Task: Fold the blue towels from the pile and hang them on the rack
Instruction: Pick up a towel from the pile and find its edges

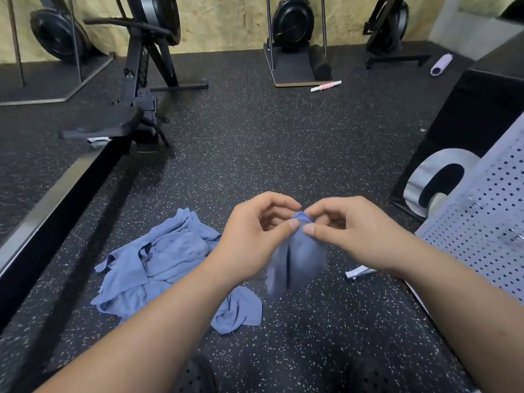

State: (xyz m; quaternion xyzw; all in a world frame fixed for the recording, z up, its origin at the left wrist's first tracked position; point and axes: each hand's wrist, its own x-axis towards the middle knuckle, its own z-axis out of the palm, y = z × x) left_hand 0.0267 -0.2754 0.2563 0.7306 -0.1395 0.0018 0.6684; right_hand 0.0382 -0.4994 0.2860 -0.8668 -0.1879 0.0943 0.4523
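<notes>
Both hands — left hand [255, 222], right hand [340, 225] — pinch the blue towel [297, 256] by its top edge, each grip closed on cloth, so it hangs to fold above the pile [158, 256].

We read one sign only: a large silver figure [422, 180], perhaps a 0, partly hidden, at the lower edge of the black box [467, 114].

Gym room: speckled black rubber floor [255, 143], pale chipboard wall [226, 26].
Beyond the grip [295, 224], black fan-wheel machines [292, 24] line the wall; to its left runs a black rowing machine rail [65, 211]; to its right stands a black box with a silver numeral [467, 117].
</notes>
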